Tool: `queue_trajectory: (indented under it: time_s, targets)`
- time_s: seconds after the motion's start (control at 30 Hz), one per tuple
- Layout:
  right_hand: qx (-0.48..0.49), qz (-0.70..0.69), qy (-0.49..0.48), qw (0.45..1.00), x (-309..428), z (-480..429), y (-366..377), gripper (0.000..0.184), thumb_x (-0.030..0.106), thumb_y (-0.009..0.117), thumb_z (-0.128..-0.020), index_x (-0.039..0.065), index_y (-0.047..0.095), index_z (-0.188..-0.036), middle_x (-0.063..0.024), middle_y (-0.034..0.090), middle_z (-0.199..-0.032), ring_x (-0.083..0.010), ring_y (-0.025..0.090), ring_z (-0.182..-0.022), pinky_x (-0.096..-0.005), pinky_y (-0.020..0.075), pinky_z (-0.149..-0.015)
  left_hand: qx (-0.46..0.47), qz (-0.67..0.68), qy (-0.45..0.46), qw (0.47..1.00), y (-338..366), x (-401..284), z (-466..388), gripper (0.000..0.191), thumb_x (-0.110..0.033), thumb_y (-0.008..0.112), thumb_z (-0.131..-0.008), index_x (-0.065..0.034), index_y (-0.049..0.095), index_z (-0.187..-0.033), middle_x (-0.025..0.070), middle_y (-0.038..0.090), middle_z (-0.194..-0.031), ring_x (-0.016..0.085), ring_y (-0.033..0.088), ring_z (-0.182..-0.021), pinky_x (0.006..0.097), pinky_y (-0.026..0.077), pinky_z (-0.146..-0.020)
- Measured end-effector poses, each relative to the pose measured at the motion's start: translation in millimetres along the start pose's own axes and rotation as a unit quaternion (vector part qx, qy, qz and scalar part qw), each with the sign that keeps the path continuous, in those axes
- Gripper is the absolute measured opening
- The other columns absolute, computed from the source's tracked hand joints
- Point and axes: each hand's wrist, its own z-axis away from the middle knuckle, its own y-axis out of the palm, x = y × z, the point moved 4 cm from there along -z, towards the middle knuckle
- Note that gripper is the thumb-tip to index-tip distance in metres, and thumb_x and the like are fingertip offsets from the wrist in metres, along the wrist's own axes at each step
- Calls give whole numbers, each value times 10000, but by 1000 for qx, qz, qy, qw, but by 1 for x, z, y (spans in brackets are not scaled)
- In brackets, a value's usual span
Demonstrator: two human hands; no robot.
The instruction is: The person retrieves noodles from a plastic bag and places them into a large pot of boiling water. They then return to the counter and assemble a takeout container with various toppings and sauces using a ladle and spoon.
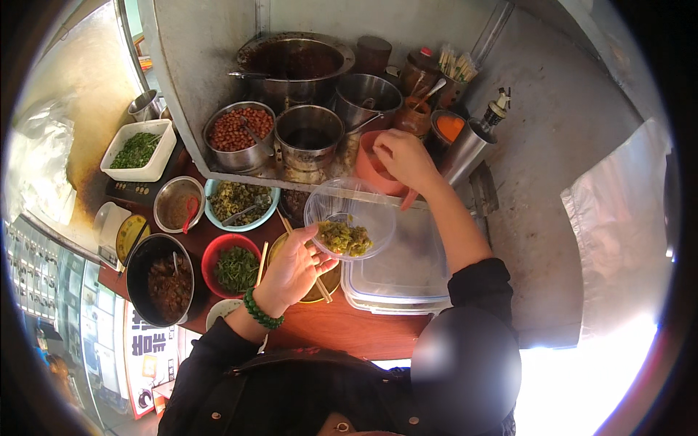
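My left hand, with a green bead bracelet at the wrist, holds a clear plastic bowl tilted by its edge. Chopped pickled greens lie inside the bowl. My right hand reaches over a pink plastic container on the metal shelf, its fingertips bent down at the opening; whether they hold anything is hidden. Just left of that container stands a steel pot of dark liquid. Beneath the clear bowl, partly covered by it and my left hand, are a yellow-rimmed dish and wooden chopsticks.
A steel bowl of peanuts and a steel oil bottle stand on the shelf, behind its raised metal edge. Below are a blue bowl of pickles, a red bowl of herbs, a black pot and a lidded plastic box.
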Motion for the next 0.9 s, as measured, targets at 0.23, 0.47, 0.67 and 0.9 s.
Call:
queue_trajectory:
  time_s: [0.23,0.47,0.67,0.9]
  targets:
    - [-5,-205,165,965,-12,7,7,75,76,630,-870,2,641,-862,-58,653,-744,-119,600,-584,-286,477,-521,-1,2,-13,1000,-3,-1,-9,509,-397,606,-868,-102,505,-1271,92,519,-1264,238,475,-1167,409,335,-1046]
    - [-80,-474,387,787,-38,27,2,63,51,670,-831,15,620,-843,-39,597,-677,-70,484,-503,-213,327,-399,6,1,-10,1000,-2,-2,-16,459,-383,607,-877,-107,523,-1234,84,515,-1248,229,470,-1155,409,344,-1038]
    - [-142,-493,414,752,-37,31,-5,70,28,653,-841,5,592,-817,-59,602,-689,-79,490,-509,-225,341,-391,-5,22,-19,1000,0,0,-19,474,-391,632,-876,-98,524,-1233,96,506,-1241,237,472,-1142,417,353,-1041]
    - [-180,-517,407,731,-30,40,-12,82,46,662,-843,12,590,-824,-48,603,-697,-77,493,-509,-223,347,-398,-9,11,-20,1000,3,-1,-17,496,-415,632,-881,-89,519,-1237,99,509,-1227,232,480,-1098,415,366,-1029]
